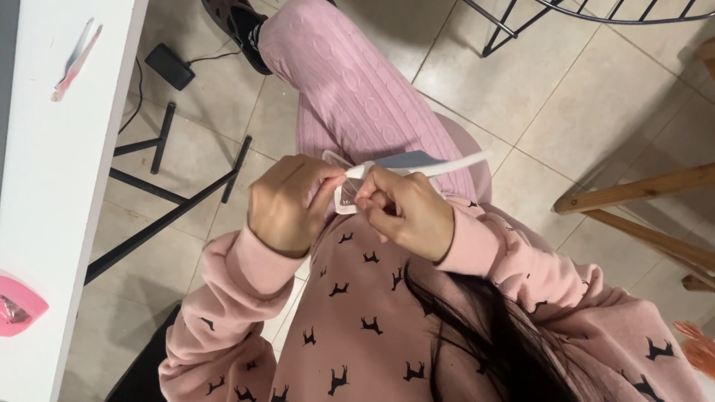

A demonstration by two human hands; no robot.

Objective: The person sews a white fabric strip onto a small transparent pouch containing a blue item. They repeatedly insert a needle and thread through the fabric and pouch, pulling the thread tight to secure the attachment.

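Head view, looking down over a seated person's lap; pink sweater with small dark animal shapes, pink knit trousers, tiled floor below.

Left hand, centre of the frame: fingers curled shut, thumb and forefinger pinching the left edge of a small clear plastic packet. Right hand, just right of it: also closed, fingertips pinching the same packet from the other side. The two hands nearly touch across it. The packet sits between them, held above the lap at centre frame. What is inside it is too small to tell.

A pale strip with a grey-blue part runs from the packet toward the right, above the right hand. Whether it is joined to the packet or only held along with it, I cannot tell.

White counter along the left edge. On it: a thin pink-and-grey sliver at upper left, a pink object at lower left, cut off by the frame.

Risks, as judgement:
- Both grips are fingertip pinches on slick plastic; a pull apart could slip one side free and drop the packet to the floor.
- A sudden tear could spill small contents into the lap or onto the tiles, where they would be hard to find.
- Loose dark hair hangs at lower centre and could catch in the work.
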